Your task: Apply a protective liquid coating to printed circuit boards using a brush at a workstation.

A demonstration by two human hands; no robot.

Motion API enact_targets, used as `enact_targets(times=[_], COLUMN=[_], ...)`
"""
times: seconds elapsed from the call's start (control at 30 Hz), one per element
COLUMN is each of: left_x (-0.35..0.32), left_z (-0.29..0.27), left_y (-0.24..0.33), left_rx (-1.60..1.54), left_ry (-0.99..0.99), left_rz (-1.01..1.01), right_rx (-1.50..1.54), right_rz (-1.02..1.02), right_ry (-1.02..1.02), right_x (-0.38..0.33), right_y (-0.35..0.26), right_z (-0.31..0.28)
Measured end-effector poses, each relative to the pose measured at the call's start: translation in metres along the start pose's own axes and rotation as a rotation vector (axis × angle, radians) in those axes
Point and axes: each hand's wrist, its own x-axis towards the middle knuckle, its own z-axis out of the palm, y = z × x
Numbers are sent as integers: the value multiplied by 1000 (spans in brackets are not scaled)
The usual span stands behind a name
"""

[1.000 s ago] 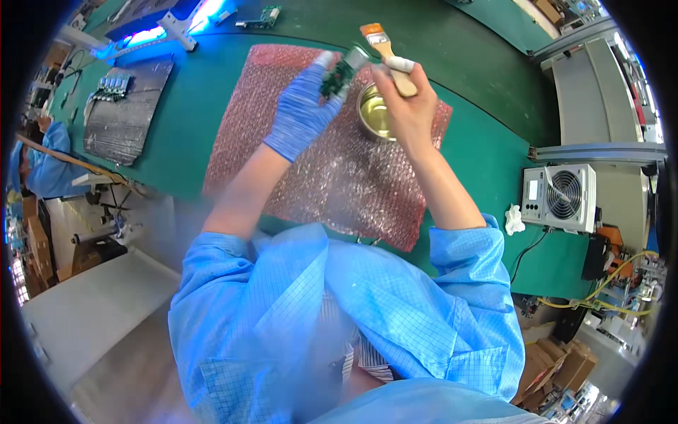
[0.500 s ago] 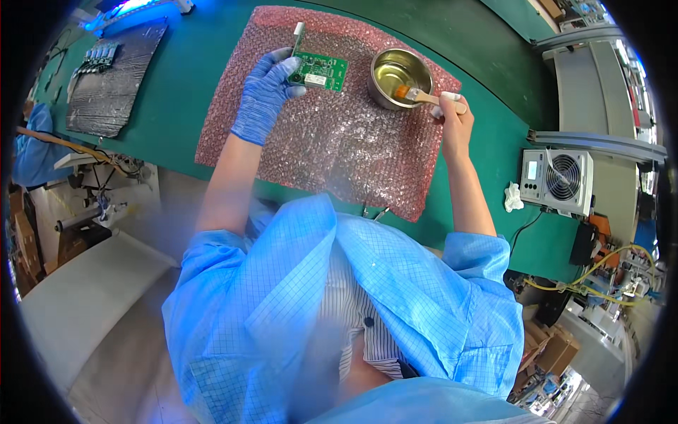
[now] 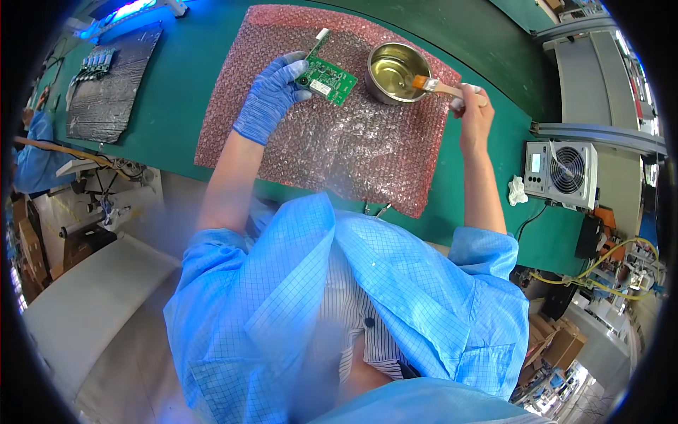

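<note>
My left hand [image 3: 274, 92], in a blue glove with pale fingertips, grips a green circuit board [image 3: 337, 83] by its left edge. The board is tilted and carries a white block and an upright white-tipped part. In my right hand [image 3: 474, 113], with white covers on some fingertips, is a paintbrush [image 3: 441, 86] held by its wooden handle. Its orange bristles are over the right rim of a metal bowl [image 3: 378, 86]; whether they touch it I cannot tell. Yellowish clear liquid lies in the bowl. Beneath everything spreads pink bubble wrap [image 3: 318, 155].
A white box with a fan [image 3: 565, 173] stands at the right, a crumpled white tissue [image 3: 517, 189] beside it. On the left, a dark board [image 3: 106, 106] bears more circuit boards [image 3: 97, 62] near a blue-glowing lamp [image 3: 131, 10]. Another person's blue sleeve [image 3: 39, 152] shows at the far left.
The brush has moved right and up, from inside the bowl to its right rim. The circuit board has turned clockwise and shifted slightly right in my left hand.
</note>
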Motion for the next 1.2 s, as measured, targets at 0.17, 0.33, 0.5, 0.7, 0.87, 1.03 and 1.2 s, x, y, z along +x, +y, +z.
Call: enact_targets(times=[0.17,0.33,0.5,0.7,0.87,1.03,1.2], left_x=[11,18,18,27,22,24,14], left_z=[5,29,47,39,41,42,52], left_y=[1,-2,2,-4,0,0,18], left_rx=[79,147,241,278,167,235,340], left_ry=[-74,-149,-236,-265,-243,-297,-340], left_rz=[-65,-83,-197,-215,-223,-186,-124], right_rx=[-12,61,-62,-72,-77,-171,-216], right_rz=[47,-21,-232,-207,-231,-227,-204], right_ry=[38,-22,-403,-584,-609,-675,-635], right_x=[0,-12,-24,-24,-22,-19,-20], right_y=[-20,-38,-59,-63,-65,-69,-72], right_z=[-25,-11,21,32,27,29,34])
